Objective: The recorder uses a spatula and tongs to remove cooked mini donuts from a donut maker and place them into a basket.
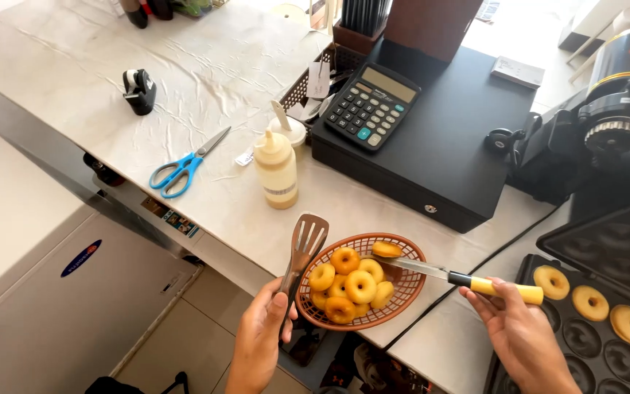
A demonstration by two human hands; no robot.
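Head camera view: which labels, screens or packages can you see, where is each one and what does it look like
Black desk calculator on the black cash drawer: grey rectangular screen.
Cream squeeze bottle on the counter: pale band label.
White freezer, lower left: blue oval label.
White paper tag on the black mesh basket.
Small white pad beyond the drawer.

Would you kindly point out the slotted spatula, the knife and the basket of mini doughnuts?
slotted spatula (308, 237): head view, on its slotted blade.
knife (418, 268): head view, on the metal blade.
basket (411, 284): head view, on its right wall.
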